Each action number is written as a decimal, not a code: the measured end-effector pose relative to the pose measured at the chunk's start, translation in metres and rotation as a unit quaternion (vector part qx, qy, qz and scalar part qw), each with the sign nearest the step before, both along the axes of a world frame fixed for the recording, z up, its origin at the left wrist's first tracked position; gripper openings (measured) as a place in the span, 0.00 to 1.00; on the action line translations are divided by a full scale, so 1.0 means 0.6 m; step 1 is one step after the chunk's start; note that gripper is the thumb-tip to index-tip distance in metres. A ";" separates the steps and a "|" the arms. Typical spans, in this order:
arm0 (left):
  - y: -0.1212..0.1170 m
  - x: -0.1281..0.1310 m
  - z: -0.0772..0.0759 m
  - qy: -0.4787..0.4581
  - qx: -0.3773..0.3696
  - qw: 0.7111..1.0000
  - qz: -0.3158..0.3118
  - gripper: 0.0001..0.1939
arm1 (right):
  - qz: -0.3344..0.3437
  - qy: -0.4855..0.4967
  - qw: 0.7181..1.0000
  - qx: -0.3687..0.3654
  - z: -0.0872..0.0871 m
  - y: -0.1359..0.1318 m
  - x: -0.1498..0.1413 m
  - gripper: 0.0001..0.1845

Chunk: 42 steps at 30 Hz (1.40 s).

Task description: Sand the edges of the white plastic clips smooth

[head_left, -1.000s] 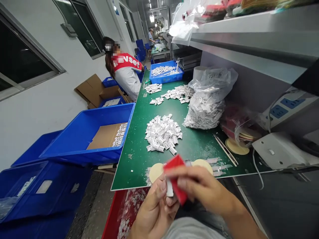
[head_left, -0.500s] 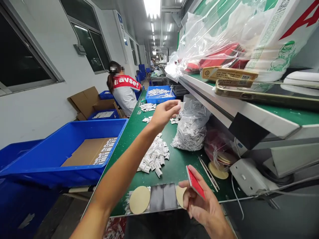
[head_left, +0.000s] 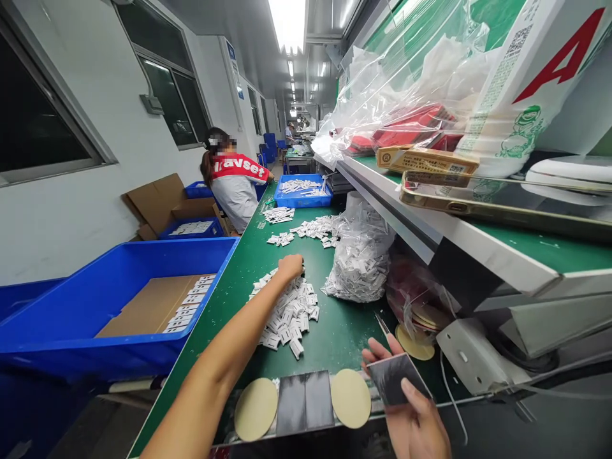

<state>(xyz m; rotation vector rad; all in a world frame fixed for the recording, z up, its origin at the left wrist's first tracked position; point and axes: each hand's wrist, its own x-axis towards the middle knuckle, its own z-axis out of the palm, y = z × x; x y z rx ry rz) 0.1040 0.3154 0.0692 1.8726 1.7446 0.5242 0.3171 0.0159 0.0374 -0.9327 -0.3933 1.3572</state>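
Observation:
My left hand reaches to the far side of a pile of small white plastic pieces on the green table. Its fingers curl downward, and what is in them is hidden. Near the front edge my right hand grips a flat dark grey square pad, thumb on its face and fingers behind. To the left of that hand, two dark rectangular pads lie side by side at the table edge. A cream round disc flanks them on the left, another disc on the right.
A clear bag of white pieces stands right of the pile. Tweezers lie near more discs. A shelf with a phone overhangs the right. Blue bins stand left; a co-worker sits farther along the table.
My left hand has moved down and away from beside the clear bag to the pile. The pad in my right hand has turned from its red side to show its dark face.

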 end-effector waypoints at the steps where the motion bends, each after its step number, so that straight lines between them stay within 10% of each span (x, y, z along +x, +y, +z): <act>1: 0.006 0.005 -0.006 0.002 -0.012 1.000 -0.004 0.19 | 0.015 0.054 0.998 -0.006 0.005 0.005 -0.001 0.27; 10: -0.012 -0.016 -0.002 -0.236 -0.032 0.971 -0.006 0.18 | 0.106 0.290 0.949 -0.057 0.023 0.021 -0.036 0.26; 18: -0.323 -0.079 -0.007 -0.525 0.066 0.843 0.096 0.21 | 0.094 0.177 0.974 -0.108 0.019 0.020 -0.098 0.18; 24: -0.465 -0.070 -0.023 -0.524 0.103 0.832 0.151 0.24 | 0.173 0.032 0.984 -0.036 0.040 -0.010 -0.128 0.31; 31: -0.518 -0.055 -0.024 -0.417 0.303 0.854 0.076 0.28 | 0.185 -0.136 0.966 0.120 0.044 -0.023 -0.139 0.14; 37: -0.527 -0.058 -0.004 -0.471 0.248 0.845 0.062 0.31 | 0.249 -0.454 0.818 0.249 0.080 0.006 -0.133 0.12; 42: -0.524 -0.073 -0.005 -0.435 0.205 0.876 0.031 0.10 | 0.220 -0.460 0.811 0.288 0.070 0.006 -0.141 0.09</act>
